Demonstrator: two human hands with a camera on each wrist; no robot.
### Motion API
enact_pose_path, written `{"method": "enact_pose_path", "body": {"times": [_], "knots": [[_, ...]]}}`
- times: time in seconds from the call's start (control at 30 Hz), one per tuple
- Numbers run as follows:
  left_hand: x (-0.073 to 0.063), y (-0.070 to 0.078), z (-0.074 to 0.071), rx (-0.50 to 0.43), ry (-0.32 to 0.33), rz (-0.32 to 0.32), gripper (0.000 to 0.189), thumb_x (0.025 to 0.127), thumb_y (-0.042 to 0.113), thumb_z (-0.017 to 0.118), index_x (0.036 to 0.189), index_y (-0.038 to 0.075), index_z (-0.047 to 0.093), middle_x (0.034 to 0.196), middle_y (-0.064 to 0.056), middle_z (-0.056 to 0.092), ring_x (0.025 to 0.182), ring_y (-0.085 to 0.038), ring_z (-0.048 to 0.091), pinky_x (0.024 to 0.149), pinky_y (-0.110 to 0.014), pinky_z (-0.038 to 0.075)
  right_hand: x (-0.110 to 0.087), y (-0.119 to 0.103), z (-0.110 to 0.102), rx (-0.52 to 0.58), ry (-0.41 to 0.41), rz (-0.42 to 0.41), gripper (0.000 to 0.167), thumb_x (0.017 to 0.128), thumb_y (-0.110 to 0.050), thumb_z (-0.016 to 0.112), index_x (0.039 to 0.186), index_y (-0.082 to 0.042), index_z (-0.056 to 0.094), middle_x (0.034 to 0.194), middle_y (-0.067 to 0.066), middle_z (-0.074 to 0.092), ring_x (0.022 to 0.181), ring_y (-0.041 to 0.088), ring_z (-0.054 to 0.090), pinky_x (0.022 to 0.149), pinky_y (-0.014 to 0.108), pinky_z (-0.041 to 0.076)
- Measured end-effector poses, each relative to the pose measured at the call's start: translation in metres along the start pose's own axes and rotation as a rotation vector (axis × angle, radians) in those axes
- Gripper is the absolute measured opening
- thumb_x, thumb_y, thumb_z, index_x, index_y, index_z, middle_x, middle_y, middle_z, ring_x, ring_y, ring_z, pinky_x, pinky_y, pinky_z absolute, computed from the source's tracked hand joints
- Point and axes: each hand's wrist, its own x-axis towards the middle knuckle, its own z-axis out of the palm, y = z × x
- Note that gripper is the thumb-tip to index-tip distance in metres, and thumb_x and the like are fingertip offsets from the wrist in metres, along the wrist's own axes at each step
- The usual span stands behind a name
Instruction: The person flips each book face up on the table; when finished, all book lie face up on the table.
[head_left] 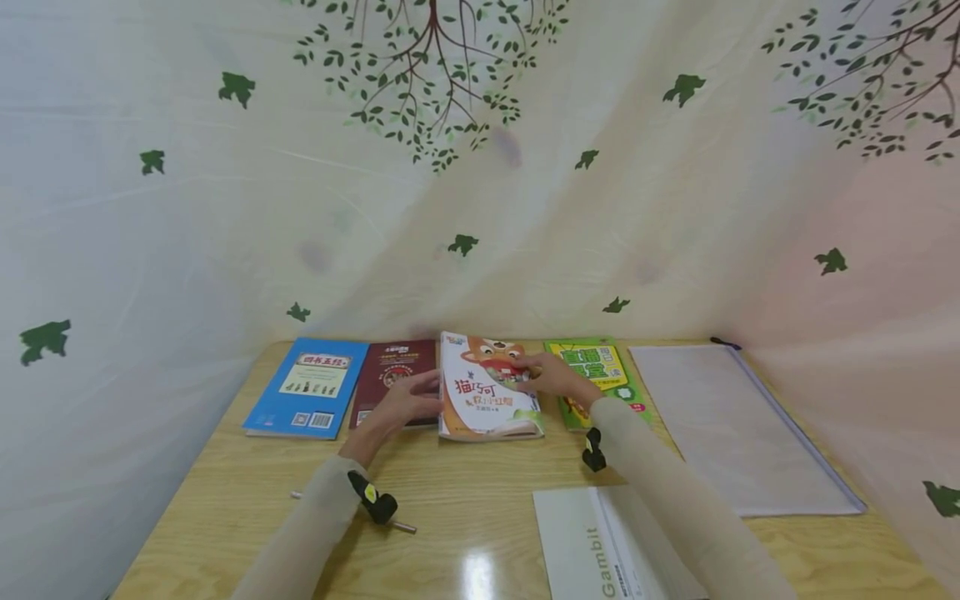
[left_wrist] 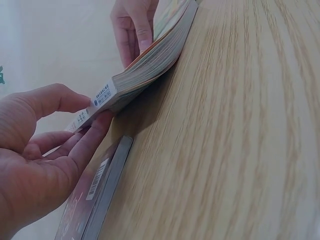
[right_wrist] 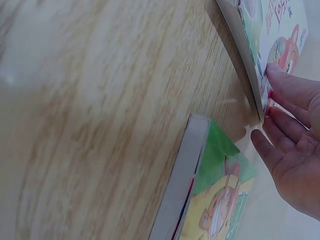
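A white picture book (head_left: 487,400) with an orange cartoon animal on its cover is held between both hands, its spine side raised off the table. My left hand (head_left: 401,408) pinches the spine, thumb on it and fingers beneath, as the left wrist view shows. Along the opposite edge, my right hand (head_left: 558,377) holds the book with its thumb on the cover. A dark red book (head_left: 390,375) lies under and beside my left hand. To the right of the held book, a green and yellow book (head_left: 600,375) lies partly behind my right hand and sleeve.
A blue book (head_left: 307,387) lies at the far left of the wooden table (head_left: 442,500). A translucent zip pouch (head_left: 735,425) lies at the right. Nearer are a pale Gambit notebook (head_left: 570,542), partly under the right sleeve, and a thin rod (head_left: 405,527) under the left forearm.
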Motion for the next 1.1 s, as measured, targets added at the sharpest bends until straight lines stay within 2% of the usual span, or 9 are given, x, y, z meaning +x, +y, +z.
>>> {"method": "enact_pose_path", "body": {"times": [0.47, 0.63, 0.83, 1.1], "knots": [[0.006, 0.001, 0.006, 0.022, 0.036, -0.016, 0.071, 0.093, 0.004, 0.069, 0.157, 0.008, 0.040, 0.156, -0.021, 0.045, 0.135, -0.040, 0.055, 0.104, -0.044, 0.055, -0.001, 0.006, -0.001, 0.009, 0.015, 0.023, 0.055, 0.098, -0.023, 0.069, 0.149, -0.013, 0.053, 0.162, 0.014, 0.040, 0.148, 0.041, 0.037, 0.120, 0.060, 0.033], [0.007, 0.002, 0.008, 0.023, 0.032, -0.006, 0.071, 0.092, 0.003, 0.070, 0.157, 0.007, 0.039, 0.157, -0.022, 0.045, 0.134, -0.040, 0.055, 0.104, -0.044, 0.055, 0.000, 0.007, -0.003, 0.012, 0.011, 0.043, 0.055, 0.098, -0.022, 0.069, 0.150, -0.014, 0.052, 0.161, 0.013, 0.041, 0.150, 0.040, 0.034, 0.121, 0.061, 0.031], [0.009, 0.001, 0.010, 0.024, 0.036, -0.003, 0.071, 0.091, 0.001, 0.070, 0.156, 0.006, 0.040, 0.155, -0.023, 0.047, 0.130, -0.040, 0.059, 0.102, -0.043, 0.057, 0.000, 0.005, -0.005, 0.015, 0.016, 0.048, 0.054, 0.097, -0.023, 0.070, 0.148, -0.012, 0.054, 0.161, 0.014, 0.042, 0.149, 0.041, 0.036, 0.120, 0.061, 0.033], [0.011, 0.000, 0.014, 0.027, 0.043, -0.019, 0.070, 0.090, 0.001, 0.070, 0.154, 0.008, 0.043, 0.152, -0.021, 0.049, 0.124, -0.036, 0.063, 0.102, -0.043, 0.056, -0.002, 0.004, -0.006, 0.014, 0.019, 0.053, 0.054, 0.098, -0.022, 0.069, 0.148, -0.012, 0.054, 0.160, 0.013, 0.043, 0.149, 0.041, 0.036, 0.120, 0.061, 0.033]]}}
